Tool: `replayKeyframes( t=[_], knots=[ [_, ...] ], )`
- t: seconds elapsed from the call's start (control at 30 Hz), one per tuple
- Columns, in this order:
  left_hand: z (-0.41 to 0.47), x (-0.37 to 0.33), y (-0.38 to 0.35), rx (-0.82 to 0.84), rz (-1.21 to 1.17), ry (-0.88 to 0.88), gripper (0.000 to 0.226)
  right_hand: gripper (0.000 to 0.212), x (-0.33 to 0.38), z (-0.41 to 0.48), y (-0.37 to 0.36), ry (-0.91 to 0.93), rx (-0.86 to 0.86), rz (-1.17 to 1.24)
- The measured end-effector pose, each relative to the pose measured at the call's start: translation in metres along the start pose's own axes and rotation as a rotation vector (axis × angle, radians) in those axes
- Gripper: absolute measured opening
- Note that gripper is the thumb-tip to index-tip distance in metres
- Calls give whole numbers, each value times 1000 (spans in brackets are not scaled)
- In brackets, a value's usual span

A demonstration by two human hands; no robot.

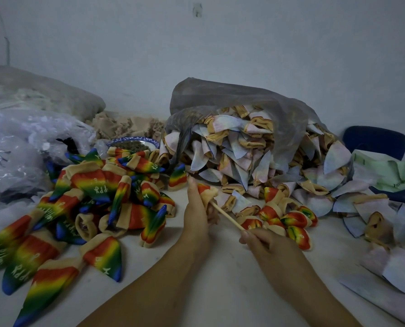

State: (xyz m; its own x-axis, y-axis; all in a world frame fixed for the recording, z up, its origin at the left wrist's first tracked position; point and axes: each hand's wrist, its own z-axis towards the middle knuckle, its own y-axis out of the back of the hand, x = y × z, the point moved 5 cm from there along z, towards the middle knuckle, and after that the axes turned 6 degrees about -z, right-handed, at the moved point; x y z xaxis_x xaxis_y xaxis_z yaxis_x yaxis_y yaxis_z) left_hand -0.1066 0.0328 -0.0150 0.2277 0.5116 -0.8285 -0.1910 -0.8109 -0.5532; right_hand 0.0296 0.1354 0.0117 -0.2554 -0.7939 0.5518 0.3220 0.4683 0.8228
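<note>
My left hand [198, 213] grips a small fabric piece [207, 192], beige with a red tip, at the middle of the table. My right hand [265, 244] pinches a thin wooden stick [227, 214] whose far end goes into that piece. To the left lies a heap of rainbow-coloured fabric cones [97, 204] with white lettering. Just right of my hands sit several half-turned red and beige pieces [288, 220]. Behind them a grey plastic bag [239, 102] spills pale inside-out pieces [255, 156].
A white table [220, 291] carries everything. Clear plastic bags [19, 149] lie at the far left, beige stuffing [126, 125] and a blue-rimmed bowl [135, 141] behind the rainbow heap. A blue chair [376, 141] stands at the right, with more pale pieces [390, 263] near the table's right edge.
</note>
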Motion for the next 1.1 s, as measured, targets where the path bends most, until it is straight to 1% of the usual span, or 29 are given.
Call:
replayKeyframes(
  t=[0.1, 0.27, 0.4, 0.5, 0.67, 0.73, 0.83, 0.93, 1.0, 1.1],
  knots=[
    [3, -2, 3, -20, 47, -28, 79, 22, 0, 0, 0, -1, 8, 10],
    [2, -1, -1, 48, 323, -148, 65, 23, 0, 4, -2, -5, -10, 14],
    [-2, -5, -5, 98, 477, -200, 69, 24, -4, 4, -3, -21, -21, 30],
    [-3, -8, -9, 99, 557, -205, 75, 25, -5, 3, -5, -33, -30, 112],
    [-2, -13, -13, 82, 543, -233, 81, 32, -1, 3, -14, -99, 19, 378],
    [-1, -11, -13, 80, 522, -235, 81, 34, -1, 1, -15, -126, 44, 427],
    [0, -5, -11, 86, 479, -240, 75, 33, -1, 2, -16, -95, 37, 358],
    [-1, -3, -7, 82, 406, -235, 76, 29, -1, 4, -6, -32, -42, 187],
    [3, -5, -4, 56, 330, -216, 76, 29, -3, 5, -3, -1, -59, 117],
    [10, -6, 3, -14, 246, -148, 76, 28, -8, 4, -2, 4, -42, 87]
  ],
)
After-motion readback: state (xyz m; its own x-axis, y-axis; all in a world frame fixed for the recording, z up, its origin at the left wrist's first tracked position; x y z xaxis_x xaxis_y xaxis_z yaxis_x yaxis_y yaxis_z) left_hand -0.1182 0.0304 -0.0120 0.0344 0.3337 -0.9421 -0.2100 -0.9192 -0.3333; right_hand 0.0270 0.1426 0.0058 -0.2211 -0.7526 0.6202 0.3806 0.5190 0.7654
